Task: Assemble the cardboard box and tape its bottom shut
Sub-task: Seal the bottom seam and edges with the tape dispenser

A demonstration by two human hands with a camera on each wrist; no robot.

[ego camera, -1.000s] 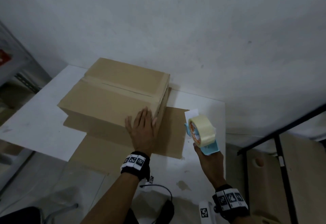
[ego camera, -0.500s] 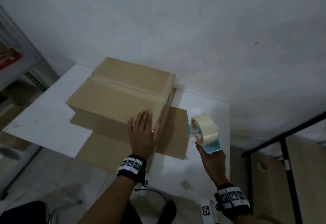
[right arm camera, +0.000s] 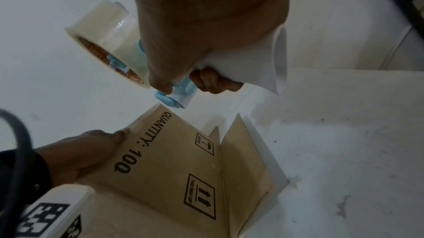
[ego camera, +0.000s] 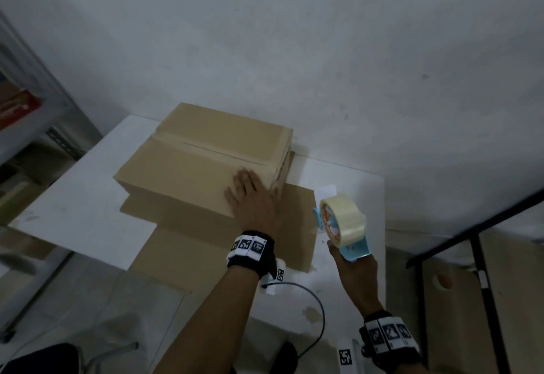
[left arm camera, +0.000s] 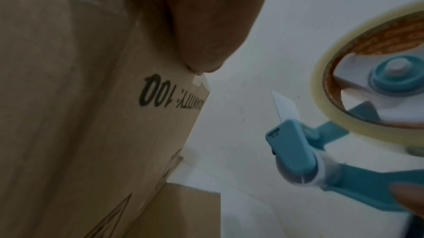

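Observation:
The brown cardboard box stands on the white table with its closed flaps up and its loose flaps spread flat underneath. Clear tape runs along the top seam and down the right side printed "QUANTITY: 100". My left hand lies flat on the near right corner of the top, thumb over the side. To the right of the box, my right hand grips the handle of the blue tape dispenser, held off the box. Its roll of clear tape faces the box.
A grey wall stands close behind the table. A metal shelf is at the left, a black-framed bench with wooden boards at the right. A black cable hangs from my left wrist.
My left hand has slid a little further onto the box top. The dispenser stays about where it was, beside the box.

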